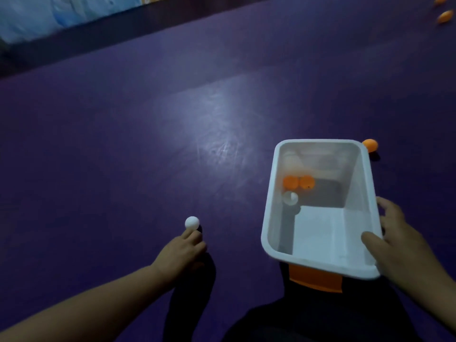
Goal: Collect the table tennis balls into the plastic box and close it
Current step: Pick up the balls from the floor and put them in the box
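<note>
The white plastic box point(269, 218) stands open at the lower right, tilted, with an orange clip point(315, 277) on its near end. Inside lie two orange balls point(298, 182) and one white ball point(290, 198). My right hand point(399, 240) grips the box's right rim, thumb over the edge. A white ball point(192, 222) rests on the purple floor to the left of the box. My left hand point(183, 250) reaches to it, fingertips touching its near side. Another orange ball point(370, 145) sits on the floor just past the box's far right corner.
Two more orange balls point(444, 11) lie far off at the top right. The purple floor point(123, 144) spreads wide to the left and ahead. A dark border and a pale blue wall panel point(61, 11) run along the top left. My dark-clothed legs point(271, 317) fill the bottom.
</note>
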